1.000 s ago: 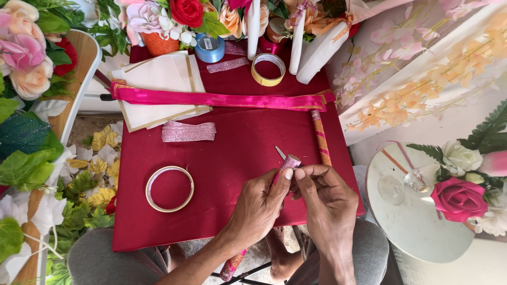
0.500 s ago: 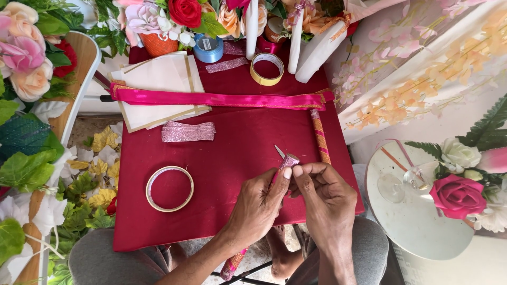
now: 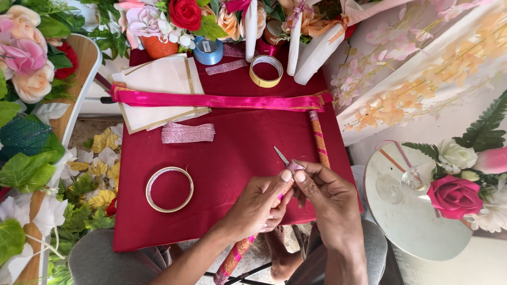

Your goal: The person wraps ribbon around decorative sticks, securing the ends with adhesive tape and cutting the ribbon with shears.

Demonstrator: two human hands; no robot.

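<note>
My left hand [image 3: 259,205] grips a long stick wrapped in pink and gold patterned ribbon [image 3: 236,257], which slants down toward my lap. My right hand [image 3: 323,196] pinches a bit of glittery pink ribbon [image 3: 294,167] at the stick's upper end. A thin metal point, scissors or tweezers [image 3: 280,155], pokes out just above my fingertips; which hand holds it is unclear. Both hands work over the near edge of a dark red cloth [image 3: 232,148].
On the cloth lie a second wrapped stick [image 3: 318,138], a long pink satin ribbon [image 3: 211,100], a folded glitter ribbon [image 3: 188,133], a tape ring [image 3: 169,189], cream cards [image 3: 158,79], a yellow tape roll [image 3: 265,70] and white candles [image 3: 293,37]. Artificial flowers surround it; a round white table [image 3: 417,221] stands at right.
</note>
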